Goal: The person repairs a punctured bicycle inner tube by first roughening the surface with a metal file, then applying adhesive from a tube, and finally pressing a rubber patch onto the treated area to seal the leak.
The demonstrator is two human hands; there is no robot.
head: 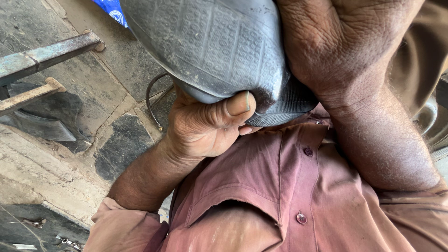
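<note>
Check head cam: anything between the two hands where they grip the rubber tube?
Only the black inner tube itself. The left hand clamps its lower fold, the right hand presses its other side. Head view.

My only feed: head camera, worn on person's head, pointing steeply down along own chest. Very close range: shirt front (280,196) fills lower frame, both forearms enter from below, rubber tube (210,46) pressed near lens at top. Stone floor (116,70) visible far below at left. No second view to overlap.
</note>
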